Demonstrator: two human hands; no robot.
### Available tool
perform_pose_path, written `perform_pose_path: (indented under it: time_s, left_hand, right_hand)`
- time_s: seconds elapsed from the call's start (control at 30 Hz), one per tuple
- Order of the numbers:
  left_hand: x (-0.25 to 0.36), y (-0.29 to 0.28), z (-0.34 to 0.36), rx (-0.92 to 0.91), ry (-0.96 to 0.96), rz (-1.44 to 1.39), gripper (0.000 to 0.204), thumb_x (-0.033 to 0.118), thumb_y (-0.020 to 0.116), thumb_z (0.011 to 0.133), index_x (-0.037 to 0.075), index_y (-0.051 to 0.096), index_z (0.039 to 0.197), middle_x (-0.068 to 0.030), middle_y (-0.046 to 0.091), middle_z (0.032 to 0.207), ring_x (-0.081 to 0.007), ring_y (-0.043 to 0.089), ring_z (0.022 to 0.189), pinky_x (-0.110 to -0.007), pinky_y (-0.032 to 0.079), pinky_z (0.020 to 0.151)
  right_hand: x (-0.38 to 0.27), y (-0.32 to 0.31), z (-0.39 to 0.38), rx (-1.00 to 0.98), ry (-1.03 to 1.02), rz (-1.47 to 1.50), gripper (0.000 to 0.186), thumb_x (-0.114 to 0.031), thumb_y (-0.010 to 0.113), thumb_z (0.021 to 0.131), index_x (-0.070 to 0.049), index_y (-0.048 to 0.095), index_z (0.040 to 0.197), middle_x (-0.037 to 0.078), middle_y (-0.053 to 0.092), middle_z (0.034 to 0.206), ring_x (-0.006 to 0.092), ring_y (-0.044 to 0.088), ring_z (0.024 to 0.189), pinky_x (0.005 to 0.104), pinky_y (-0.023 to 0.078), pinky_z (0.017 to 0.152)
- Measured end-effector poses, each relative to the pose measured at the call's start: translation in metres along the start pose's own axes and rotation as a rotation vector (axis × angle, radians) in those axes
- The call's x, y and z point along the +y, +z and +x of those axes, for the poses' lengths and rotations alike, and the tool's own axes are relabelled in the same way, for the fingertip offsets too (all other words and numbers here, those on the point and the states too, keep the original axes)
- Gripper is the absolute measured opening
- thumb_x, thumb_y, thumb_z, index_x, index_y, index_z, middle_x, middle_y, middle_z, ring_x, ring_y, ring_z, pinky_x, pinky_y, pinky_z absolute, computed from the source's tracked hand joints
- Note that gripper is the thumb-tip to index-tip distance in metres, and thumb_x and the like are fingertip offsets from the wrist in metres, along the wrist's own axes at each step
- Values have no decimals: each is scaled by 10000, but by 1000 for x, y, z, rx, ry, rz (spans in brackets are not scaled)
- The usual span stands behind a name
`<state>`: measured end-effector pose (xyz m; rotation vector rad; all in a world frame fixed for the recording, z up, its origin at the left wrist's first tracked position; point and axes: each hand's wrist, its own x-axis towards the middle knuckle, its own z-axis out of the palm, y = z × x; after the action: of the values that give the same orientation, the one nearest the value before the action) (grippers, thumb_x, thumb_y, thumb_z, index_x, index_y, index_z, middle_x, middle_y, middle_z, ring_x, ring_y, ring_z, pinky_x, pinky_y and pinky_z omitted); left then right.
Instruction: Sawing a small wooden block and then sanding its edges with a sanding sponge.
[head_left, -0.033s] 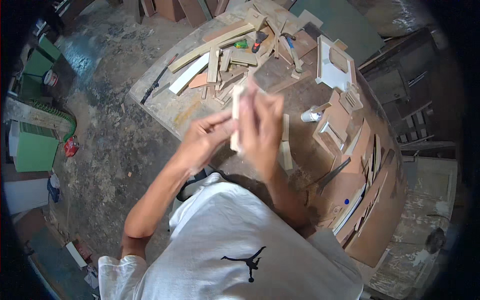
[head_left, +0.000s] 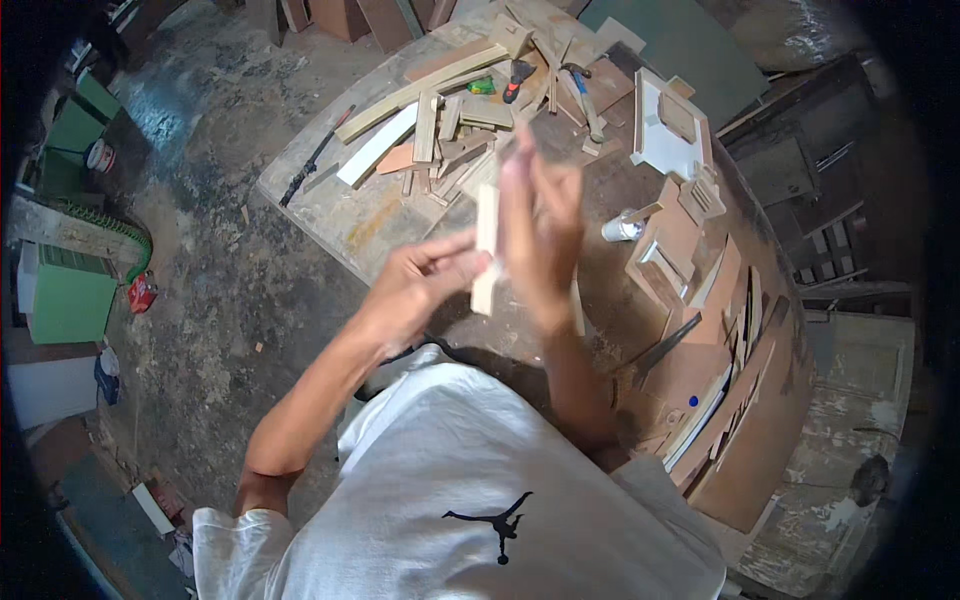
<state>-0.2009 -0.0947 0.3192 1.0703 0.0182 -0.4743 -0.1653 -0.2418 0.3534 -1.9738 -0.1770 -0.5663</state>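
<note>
A short pale wooden stick [head_left: 484,295] stands out lengthwise in front of my chest, above the table edge. My left hand [head_left: 412,290] is closed on it, pinching its lower half between thumb and fingers. Close to the right side of the stick is my right hand [head_left: 543,235], blurred by motion, its fingers pointing away from me. Whether anything lies in its palm is hidden. Beyond both hands, a pile of wood offcuts [head_left: 424,128] covers the far part of the worktable [head_left: 385,215].
A hammer [head_left: 582,100] and a scraper-like tool with a red and black handle [head_left: 515,82] lie among the offcuts. To the right are a white can [head_left: 622,229], a handsaw-like dark blade [head_left: 668,350] and brown board pieces [head_left: 750,450]. A red packet [head_left: 142,291] sits at far left.
My right hand has shifted a little right and away from the stick, uncovering more of it. The stick sits slightly nearer to me, still in my left hand.
</note>
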Motion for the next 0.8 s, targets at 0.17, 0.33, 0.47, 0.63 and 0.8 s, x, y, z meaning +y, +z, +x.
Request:
perform_pose_path:
  time_s: [0.17, 0.33, 0.47, 0.63, 0.8]
  left_hand:
    - [29, -10, 22, -50, 73, -111, 416, 123, 680, 996, -13, 616, 1384, -117, 687, 1268, -111, 647, 1084, -276, 506, 981]
    - [-1, 8, 8, -43, 57, 98, 424, 143, 668, 1005, 5, 606, 1401, -107, 693, 1265, -135, 663, 1072, -298, 509, 998]
    - [32, -8, 26, -46, 103, 6, 430, 153, 651, 1008, -20, 593, 1398, -122, 684, 1281, -171, 658, 1127, -324, 508, 1016]
    - [3, 9, -1, 13, 86, 140, 423, 169, 701, 986, -16, 635, 1361, -110, 709, 1210, -146, 641, 1091, -317, 501, 994]
    - [19, 1, 14, 80, 125, 31, 373, 125, 650, 1016, -7, 634, 1365, -82, 722, 1157, -115, 671, 994, -258, 536, 909]
  right_hand:
    - [10, 10, -46, 26, -159, 33, 383, -223, 559, 1055, -51, 643, 1386, 96, 576, 924, 191, 488, 844, 316, 434, 747]
    - [6, -10, 10, -63, 184, -77, 509, -383, 456, 1080, -38, 607, 1422, 142, 532, 1038, 186, 536, 915, 285, 466, 806]
    - [14, 15, -48, 10, -88, 135, 416, -234, 612, 1020, -62, 637, 1398, 112, 499, 987, 196, 500, 883, 313, 445, 795]
    - [9, -2, 3, 1, 78, 11, 412, -259, 623, 1020, -86, 647, 1393, 105, 504, 924, 189, 510, 881, 320, 451, 792]
    - [17, 9, -33, 53, -178, -11, 406, -219, 637, 1020, -68, 643, 1397, 83, 499, 901, 172, 491, 852, 305, 446, 749]
